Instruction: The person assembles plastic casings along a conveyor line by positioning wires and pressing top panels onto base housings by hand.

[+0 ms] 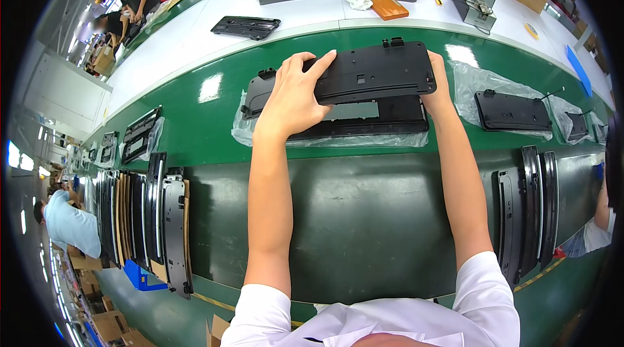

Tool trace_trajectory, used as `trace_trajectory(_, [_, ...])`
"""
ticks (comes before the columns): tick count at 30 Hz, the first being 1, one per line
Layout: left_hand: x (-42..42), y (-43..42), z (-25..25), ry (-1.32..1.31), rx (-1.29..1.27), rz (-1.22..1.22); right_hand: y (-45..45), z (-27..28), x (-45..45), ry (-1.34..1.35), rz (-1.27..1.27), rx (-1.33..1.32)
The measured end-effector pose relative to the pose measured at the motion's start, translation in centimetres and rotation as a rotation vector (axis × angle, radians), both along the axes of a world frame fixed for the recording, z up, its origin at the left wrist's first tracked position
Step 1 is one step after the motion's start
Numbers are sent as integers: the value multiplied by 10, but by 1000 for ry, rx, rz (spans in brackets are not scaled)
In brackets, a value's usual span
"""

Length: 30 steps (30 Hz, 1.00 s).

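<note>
A long black plastic panel (pixel 383 74) with small clips and holes is held up in both hands, slightly tilted. My left hand (pixel 292 93) wraps round its left part, thumb below and fingers over the upper edge. My right hand (pixel 439 83) grips its right end, with most fingers hidden behind it. Just below the panel, a black frame (pixel 403 122) with a pale inner area lies on a clear plastic bag (pixel 244 126) on the green surface (pixel 208 132). The raised panel covers part of that frame.
Another black panel (pixel 513 111) lies on plastic at the right, more parts (pixel 142 133) at the left. Upright panels stand in stacks at left (pixel 174 230) and right (pixel 510 223). The white bench behind holds a black part (pixel 246 27), an orange block (pixel 390 8) and a metal device (pixel 478 5).
</note>
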State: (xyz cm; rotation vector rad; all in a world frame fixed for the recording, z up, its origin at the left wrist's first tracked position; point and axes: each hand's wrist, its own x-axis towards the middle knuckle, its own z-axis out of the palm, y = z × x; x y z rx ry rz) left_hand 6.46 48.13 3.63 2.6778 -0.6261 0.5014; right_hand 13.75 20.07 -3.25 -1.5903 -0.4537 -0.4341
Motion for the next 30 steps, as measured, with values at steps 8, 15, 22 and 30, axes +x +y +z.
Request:
trace_trajectory(8, [13,-2,-15,29,-12,-22,-6,2,-7,57,126,89])
trace_trajectory(15, [21,-6,-28,114,0,34,-26,-45,-4,162,86,-509])
trace_trajectory(22, [21,-15,-34,82,48,33,-19,-50,-7,-74,-228,-701])
trace_trajectory(30, [21,-26,-42,64,123,30,-21,-75,2,106,-455,-857])
